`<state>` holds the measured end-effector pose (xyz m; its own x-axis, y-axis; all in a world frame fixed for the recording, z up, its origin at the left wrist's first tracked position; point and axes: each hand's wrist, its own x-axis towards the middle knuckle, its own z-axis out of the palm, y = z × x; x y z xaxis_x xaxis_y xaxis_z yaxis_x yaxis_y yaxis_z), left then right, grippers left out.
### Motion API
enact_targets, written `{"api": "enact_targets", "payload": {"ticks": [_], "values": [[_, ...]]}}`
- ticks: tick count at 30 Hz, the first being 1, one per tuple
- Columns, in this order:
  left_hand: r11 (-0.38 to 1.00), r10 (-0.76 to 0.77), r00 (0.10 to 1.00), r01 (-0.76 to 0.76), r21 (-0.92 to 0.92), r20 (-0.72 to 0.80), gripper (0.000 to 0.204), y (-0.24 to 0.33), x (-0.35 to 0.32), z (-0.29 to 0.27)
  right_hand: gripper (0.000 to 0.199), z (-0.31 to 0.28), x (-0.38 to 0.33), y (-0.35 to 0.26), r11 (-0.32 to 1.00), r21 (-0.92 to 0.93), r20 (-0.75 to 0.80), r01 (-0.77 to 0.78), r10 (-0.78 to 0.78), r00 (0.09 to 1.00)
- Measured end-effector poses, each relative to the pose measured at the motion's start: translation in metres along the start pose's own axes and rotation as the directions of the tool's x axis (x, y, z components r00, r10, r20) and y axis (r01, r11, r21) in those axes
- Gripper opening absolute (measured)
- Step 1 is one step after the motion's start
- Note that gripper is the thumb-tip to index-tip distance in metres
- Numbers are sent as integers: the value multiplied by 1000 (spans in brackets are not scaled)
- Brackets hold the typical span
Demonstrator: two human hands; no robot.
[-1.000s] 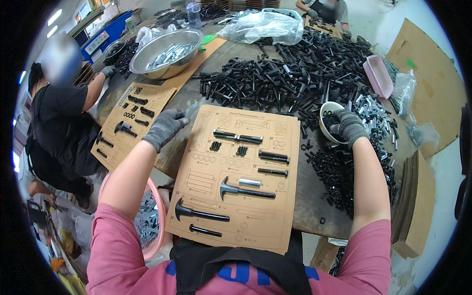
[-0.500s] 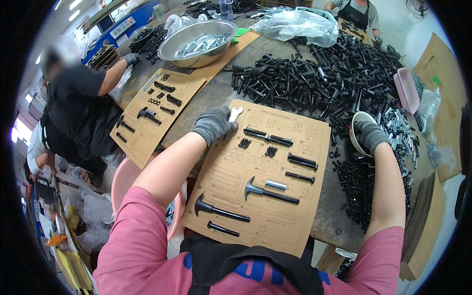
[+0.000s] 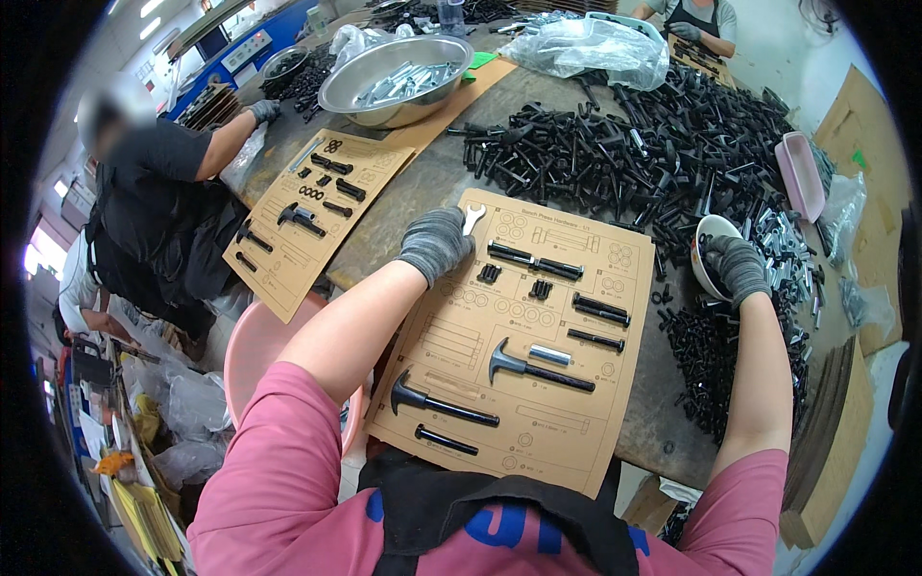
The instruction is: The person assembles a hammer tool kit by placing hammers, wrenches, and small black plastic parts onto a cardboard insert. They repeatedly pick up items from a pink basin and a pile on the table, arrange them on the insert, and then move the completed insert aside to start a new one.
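Observation:
My left hand [image 3: 434, 247], in a grey knit glove, is closed around an open-end wrench [image 3: 473, 220] at the upper left of a printed brown cardboard sheet [image 3: 461, 322]. The wrench's silver jaw sticks out past my fingers. My right hand [image 3: 740, 267], also gloved, dips into a small white bowl [image 3: 700, 252]. Its fingers are curled together, and what they pinch is hidden. On the sheet lie long black bolts [image 3: 536, 259], shorter black bolts [image 3: 602, 309], small black pieces [image 3: 541, 289], a silver tube [image 3: 551, 355] and black T-shaped handles [image 3: 447, 401].
A large pile of black bolts [image 3: 576, 149] covers the table beyond. A steel basin [image 3: 392, 113] holds silver tubes. At right stands a pink tray [image 3: 799, 178]; a pink tub [image 3: 259, 346] is at lower left. Another filled cardboard sheet [image 3: 322, 226] lies near a co-worker [image 3: 158, 182].
My right hand's fingers have shifted up inside the bowl. My left hand still holds the wrench. The whole view has shifted slightly. The person at the far side has moved a hand over their sheet.

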<state>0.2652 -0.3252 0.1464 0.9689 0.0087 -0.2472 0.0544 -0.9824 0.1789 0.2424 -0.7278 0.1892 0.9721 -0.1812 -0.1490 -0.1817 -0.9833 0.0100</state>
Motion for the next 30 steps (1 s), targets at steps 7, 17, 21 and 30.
{"api": "enact_targets", "payload": {"ticks": [7, 17, 21, 30], "values": [[963, 56, 996, -74, -259, -76, 50, -13, -1, -4, 21, 19, 8, 33, 974, 227, -286, 12, 55, 957], [551, 422, 891, -399, -733, -167, 39, 40, -37, -10, 23, 12, -28, -105, 183, 983, -13, 34, -119, 993], [410, 439, 888, -330, -850, -133, 44, 52, -53, -13, 22, 24, -54, -161, -64, 996, 40, -63, -302, 952], [395, 352, 931, -240, -887, -95, 30, 39, -52, -13, 15, 36, -70, -200, -341, 907, 124, -247, -346, 930]]}}
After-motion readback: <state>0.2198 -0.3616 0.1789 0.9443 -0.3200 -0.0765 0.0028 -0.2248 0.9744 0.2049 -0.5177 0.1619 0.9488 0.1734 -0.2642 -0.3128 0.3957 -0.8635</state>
